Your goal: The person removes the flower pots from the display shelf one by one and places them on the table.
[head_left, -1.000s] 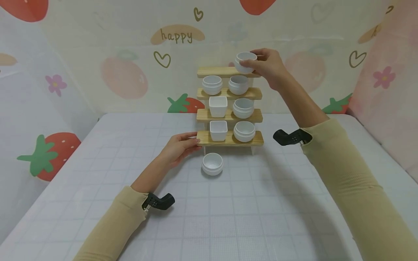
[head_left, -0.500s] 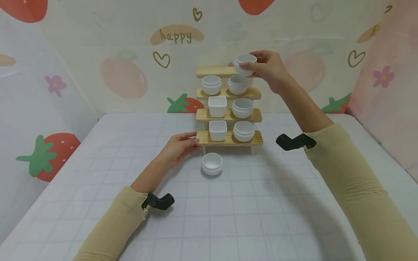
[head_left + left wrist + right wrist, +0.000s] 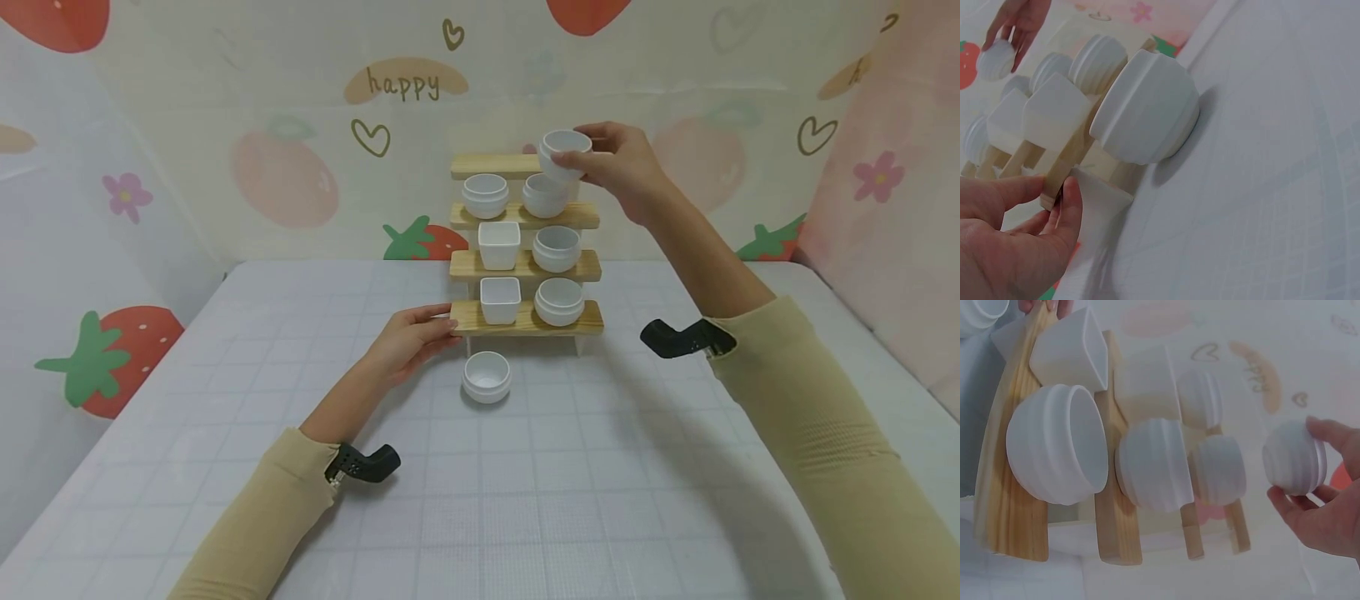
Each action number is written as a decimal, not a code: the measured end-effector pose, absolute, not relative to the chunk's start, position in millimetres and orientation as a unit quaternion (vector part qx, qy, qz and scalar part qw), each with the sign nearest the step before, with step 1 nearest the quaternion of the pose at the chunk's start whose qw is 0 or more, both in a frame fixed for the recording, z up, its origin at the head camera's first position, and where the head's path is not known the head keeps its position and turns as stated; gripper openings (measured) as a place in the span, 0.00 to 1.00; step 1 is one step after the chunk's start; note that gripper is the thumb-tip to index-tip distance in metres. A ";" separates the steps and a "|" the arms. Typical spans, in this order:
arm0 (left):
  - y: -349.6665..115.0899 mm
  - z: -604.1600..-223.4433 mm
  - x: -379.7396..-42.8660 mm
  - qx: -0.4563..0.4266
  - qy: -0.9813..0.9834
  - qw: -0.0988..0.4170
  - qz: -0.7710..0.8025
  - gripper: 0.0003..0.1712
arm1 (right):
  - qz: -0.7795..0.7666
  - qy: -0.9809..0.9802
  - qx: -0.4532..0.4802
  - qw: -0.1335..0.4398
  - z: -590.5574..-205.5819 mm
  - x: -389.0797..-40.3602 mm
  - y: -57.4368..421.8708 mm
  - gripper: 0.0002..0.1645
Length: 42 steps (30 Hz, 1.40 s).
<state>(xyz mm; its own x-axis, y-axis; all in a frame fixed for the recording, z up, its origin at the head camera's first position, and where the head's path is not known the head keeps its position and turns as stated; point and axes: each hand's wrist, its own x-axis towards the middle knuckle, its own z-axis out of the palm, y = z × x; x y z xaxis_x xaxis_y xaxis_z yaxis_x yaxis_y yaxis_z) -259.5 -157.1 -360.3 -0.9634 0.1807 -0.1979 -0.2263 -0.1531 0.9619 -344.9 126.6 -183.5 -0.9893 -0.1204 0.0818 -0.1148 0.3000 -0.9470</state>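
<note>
A tiered stand with wooden boards (image 3: 468, 318) rises at the centre of the head view, bearing white pots. My left hand (image 3: 408, 342) pinches the left end of its lowest board, thumb on top and fingers beneath. By its side, my right hand (image 3: 626, 175) grips a small round white pot (image 3: 565, 157), mouth up, in front of the right part of the top board (image 3: 495, 167). From the right wrist camera, that held pot (image 3: 1294, 457) appears apart from the boards, between thumb and fingers. Square pots (image 3: 500, 300) stand left on the two lower boards; round pots (image 3: 558, 302) fill the other spots.
Another round white pot (image 3: 487, 377) sits on the table just in front of the stand. The table (image 3: 525, 500) has a pale checked cover. A patterned backdrop (image 3: 300, 192) hangs close behind the stand. Both wrists wear a black camera mount (image 3: 678, 339).
My right hand has come down slightly with the round pot, from level with the top board to partly overlapping the pot below it. My left hand stays on the lowest board.
</note>
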 end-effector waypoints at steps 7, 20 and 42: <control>-156.3 -360.4 -258.9 -0.013 0.639 0.134 0.758 0.31 | -0.605 0.792 -0.083 -0.005 -189.3 -342.5 130.9 0.37; -156.7 -359.9 -258.6 -0.018 0.638 0.137 0.758 0.31 | -0.598 0.796 -0.096 -0.014 -197.0 -331.6 138.4 0.37; -155.2 -357.4 -256.8 -0.022 0.639 0.135 0.757 0.31 | -0.580 0.805 -0.124 -0.024 -209.6 -314.6 147.6 0.37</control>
